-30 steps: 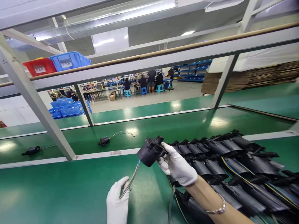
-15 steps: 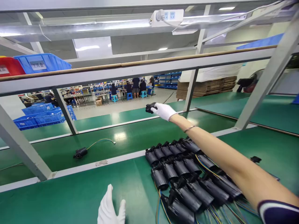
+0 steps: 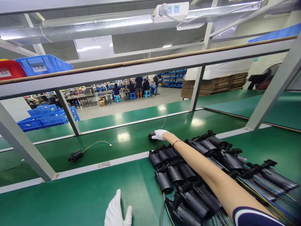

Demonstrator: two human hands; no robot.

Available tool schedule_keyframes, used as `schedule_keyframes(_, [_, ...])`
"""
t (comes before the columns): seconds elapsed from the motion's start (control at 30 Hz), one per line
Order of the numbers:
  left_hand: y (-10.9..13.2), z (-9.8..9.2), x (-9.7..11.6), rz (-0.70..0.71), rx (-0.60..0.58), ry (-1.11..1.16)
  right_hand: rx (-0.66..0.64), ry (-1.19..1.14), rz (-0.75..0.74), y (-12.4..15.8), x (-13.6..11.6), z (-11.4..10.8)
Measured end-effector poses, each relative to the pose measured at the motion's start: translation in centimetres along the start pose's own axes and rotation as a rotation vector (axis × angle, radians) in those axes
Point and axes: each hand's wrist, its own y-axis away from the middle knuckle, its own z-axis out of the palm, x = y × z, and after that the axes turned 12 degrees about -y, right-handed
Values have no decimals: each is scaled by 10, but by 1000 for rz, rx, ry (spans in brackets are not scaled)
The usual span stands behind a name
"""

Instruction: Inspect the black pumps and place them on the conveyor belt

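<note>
My right hand, in a white glove, is closed on a black motor part low over the green strip beyond the white rail; its thin wires trail behind. My left hand, also gloved, has its fingers apart above the near green surface, holding nothing. Under and around my right forearm lie several black cylindrical motors in rows, with coloured wires. Farther left on the green strip rests a single black motor with a yellow-green wire and a white connector.
Slanted grey posts and a long shelf beam cross the view. Blue crates stand beyond at left; a blue bin and a red bin sit on the shelf. A power strip hangs above. People sit far behind.
My right hand has come down with the black part, from above the far edge to the green strip. More motors show at right. The lone motor lies slightly farther left in view.
</note>
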Motion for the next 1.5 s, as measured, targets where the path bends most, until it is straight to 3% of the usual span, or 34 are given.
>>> schedule_keyframes(0.1, [1,-7,-1,24,-21,-11,-12,39,-63,22,-9,-2])
schedule_keyframes(0.2, [-1,-12,-8,23,-93,32,-58,63,-181,69,-19,6])
schedule_keyframes(0.4, [-5,-32,-8,-28,-281,224,-393,56,-452,188,-21,43])
schedule_keyframes(0.5, [-5,-53,5,-107,-367,402,-407,62,-519,215,-22,56])
schedule_keyframes(0.57, [-3,-68,18,-141,-429,576,-356,70,-555,221,-27,54])
schedule_keyframes(0.67, [2,-89,42,-123,-517,847,-227,73,-600,224,-45,33])
schedule_keyframes(0.83, [12,-119,88,-52,-793,1528,-44,19,-673,234,-96,-6])
schedule_keyframes(0.93, [11,-127,100,-138,-898,1913,17,-244,-771,239,-118,-8])
schedule_keyframes(1.03, [9,-125,96,-104,-965,2141,82,-658,-861,241,-120,5])
schedule_keyframes(1.17, [9,-115,85,27,-952,2204,30,-924,-798,245,-109,27])
schedule_keyframes(1.4, [13,-115,77,74,-933,2129,62,-937,-768,252,-105,34])
schedule_keyframes(1.47, [11,-118,74,125,-794,1999,52,-904,-809,251,-104,35])
schedule_keyframes(1.5, [10,-119,73,149,-671,1900,40,-881,-849,249,-102,36])
